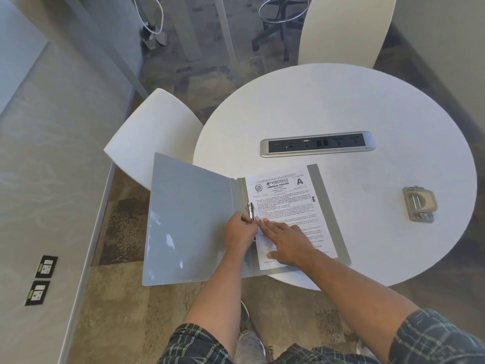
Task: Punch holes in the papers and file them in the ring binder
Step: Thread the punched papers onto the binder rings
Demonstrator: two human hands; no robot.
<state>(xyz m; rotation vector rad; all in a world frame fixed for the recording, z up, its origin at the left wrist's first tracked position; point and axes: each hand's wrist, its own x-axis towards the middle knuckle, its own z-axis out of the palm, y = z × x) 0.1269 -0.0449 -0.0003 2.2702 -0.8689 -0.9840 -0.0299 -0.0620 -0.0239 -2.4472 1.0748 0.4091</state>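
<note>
The binder (199, 219) lies open on the table (354, 106), its cover overhanging the edge. The left hand (240, 233) pinches the ring (250, 210); the right hand (288, 243) presses flat on the paper (286, 198). The sheets look thin, limp and likely to tear at the holes, best steadied near the rings.

A round white table (341, 101) carries a silver power strip (317, 143) with dark sockets, set into its middle. 2 white chairs stand at its edges: 1 (154, 135) at the left edge, 1 (346, 30) at the far edge. A black swivel stool base (278, 27) stands on patterned carpet (126, 298) beyond. 2 black wall outlets (42, 279) sit low on the left.
</note>
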